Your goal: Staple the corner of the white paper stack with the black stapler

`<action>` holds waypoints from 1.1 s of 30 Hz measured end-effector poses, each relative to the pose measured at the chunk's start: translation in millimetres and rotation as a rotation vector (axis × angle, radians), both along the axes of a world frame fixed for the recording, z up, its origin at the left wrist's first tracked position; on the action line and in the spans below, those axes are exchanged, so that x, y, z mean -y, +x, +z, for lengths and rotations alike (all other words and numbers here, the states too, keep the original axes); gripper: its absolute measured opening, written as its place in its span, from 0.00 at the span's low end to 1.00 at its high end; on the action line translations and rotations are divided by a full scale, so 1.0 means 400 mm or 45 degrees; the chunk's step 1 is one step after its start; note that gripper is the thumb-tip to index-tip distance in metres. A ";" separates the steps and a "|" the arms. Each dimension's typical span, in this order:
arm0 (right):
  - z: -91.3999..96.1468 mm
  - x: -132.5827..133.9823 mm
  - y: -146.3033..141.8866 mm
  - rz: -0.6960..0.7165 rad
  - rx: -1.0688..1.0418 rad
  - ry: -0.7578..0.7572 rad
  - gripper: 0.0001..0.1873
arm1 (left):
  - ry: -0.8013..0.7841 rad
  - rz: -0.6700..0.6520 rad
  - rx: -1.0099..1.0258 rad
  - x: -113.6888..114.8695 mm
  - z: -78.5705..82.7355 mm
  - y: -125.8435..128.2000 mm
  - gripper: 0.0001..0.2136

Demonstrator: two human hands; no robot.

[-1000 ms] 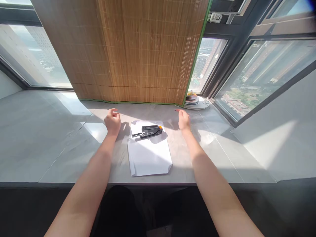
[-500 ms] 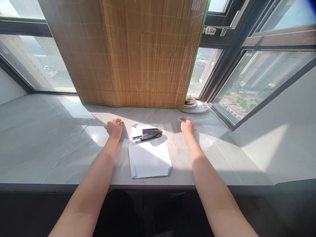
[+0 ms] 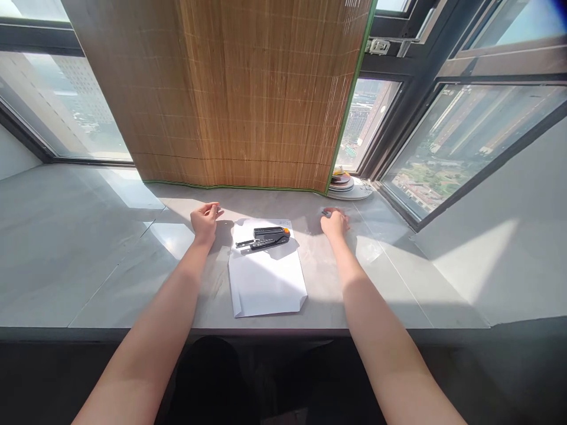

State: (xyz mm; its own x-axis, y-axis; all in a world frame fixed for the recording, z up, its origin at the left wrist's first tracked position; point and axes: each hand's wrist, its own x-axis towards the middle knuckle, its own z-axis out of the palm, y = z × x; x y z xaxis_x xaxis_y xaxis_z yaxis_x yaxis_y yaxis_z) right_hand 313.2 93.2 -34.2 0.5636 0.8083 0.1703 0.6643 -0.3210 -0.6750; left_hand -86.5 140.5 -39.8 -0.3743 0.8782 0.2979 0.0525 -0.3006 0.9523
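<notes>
Two hands out on the sill here, so going left to right. Our left hand [image 3: 204,219] sits on the grey ledge [image 3: 88,248] just beside the paper's top left corner, fingers loosely curled and holding nothing.

Next is the white sheet of paper [image 3: 266,283]. It's flat and matte, with both near corners folded in. The stapler [image 3: 264,237] lies across its far end, swung open. It's long, black hard plastic with an orange tip.

Further right, our right hand [image 3: 335,223] is knuckles-up on the ledge, fingers curled over a small grey bit [image 3: 326,213] at the fingertips. We can't tell what it is, or whether it's actually pinched or just covered.

The ledge looks like smooth, polished stone, so we reckon tiny things skate on it. Best to keep the fingertips low, trap the bit against the surface, then roll it into a pinch, not swipe at it.

Behind all this hangs a ribbed bamboo blind [image 3: 248,88] with green edging, and some stacked plates [image 3: 343,182] sit in the right corner.
</notes>
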 end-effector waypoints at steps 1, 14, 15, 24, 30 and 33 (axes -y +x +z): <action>0.005 0.003 -0.016 0.082 -0.002 0.097 0.21 | 0.032 -0.076 0.113 -0.002 -0.003 0.007 0.15; 0.029 0.083 -0.192 1.604 -0.216 0.260 0.25 | 0.018 -0.534 -0.015 0.040 0.024 0.079 0.24; 0.027 0.084 -0.197 1.614 -0.233 0.265 0.26 | -0.002 -0.583 -0.061 0.040 0.021 0.087 0.24; 0.019 0.084 -0.211 1.418 -0.392 0.489 0.20 | 0.022 -0.743 -0.328 0.061 0.022 0.100 0.20; 0.006 0.057 -0.186 1.268 -0.352 0.506 0.19 | 0.033 -0.797 -0.367 0.097 0.056 0.106 0.19; -0.002 0.049 -0.186 1.283 -0.379 0.458 0.19 | 0.013 -0.839 -0.548 0.094 0.049 0.116 0.21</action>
